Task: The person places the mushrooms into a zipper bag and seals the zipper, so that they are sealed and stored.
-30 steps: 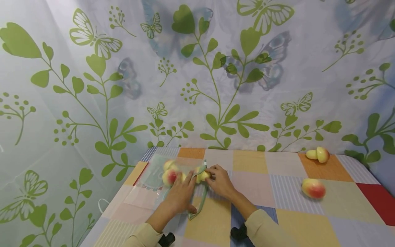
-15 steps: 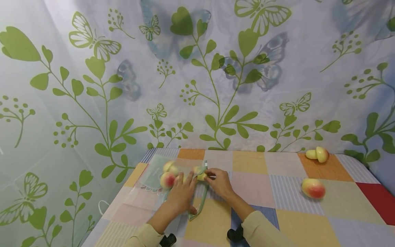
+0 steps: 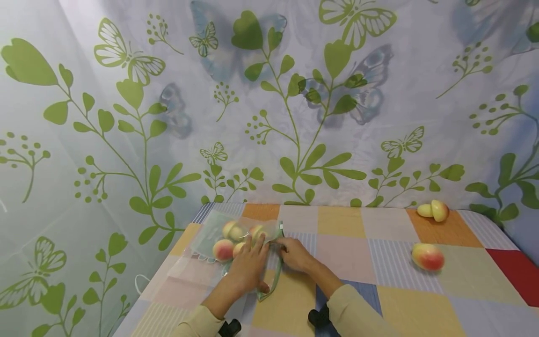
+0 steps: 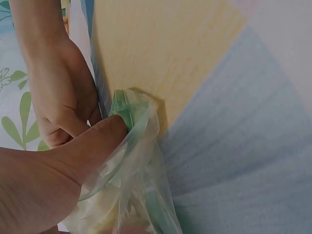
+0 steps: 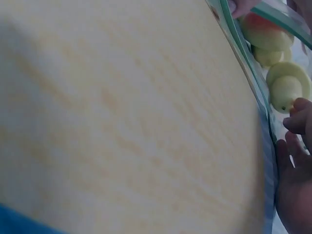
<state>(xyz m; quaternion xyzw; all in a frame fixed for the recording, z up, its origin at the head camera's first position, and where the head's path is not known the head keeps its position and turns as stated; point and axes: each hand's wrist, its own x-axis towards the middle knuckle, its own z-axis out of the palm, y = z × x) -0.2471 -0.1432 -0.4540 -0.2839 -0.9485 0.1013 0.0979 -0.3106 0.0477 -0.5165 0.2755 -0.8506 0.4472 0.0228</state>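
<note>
A clear zip bag [image 3: 202,252] with a green rim lies on the table at centre left, its mouth facing right. Inside are several yellow and red toy mushrooms [image 3: 223,250]. My left hand [image 3: 247,267] rests on the bag with its fingers straight and spread. In the left wrist view its thumb [image 4: 105,134] presses at the green rim. At the bag's mouth is my right hand [image 3: 292,252]. The right wrist view shows its fingertips touching the stem of a pale yellow toy mushroom [image 5: 286,92] just inside the mouth.
Two more toy mushrooms lie outside the bag on the right: a yellow one [image 3: 433,211] near the back edge and a red-yellow one [image 3: 428,257] nearer. A patchwork cloth [image 3: 345,252] covers the table. A leaf-patterned curtain [image 3: 269,117] hangs behind.
The toy mushroom at the bag's mouth has moved left, deeper into the bag, with my right hand's fingers following. My left hand has stayed almost in place.
</note>
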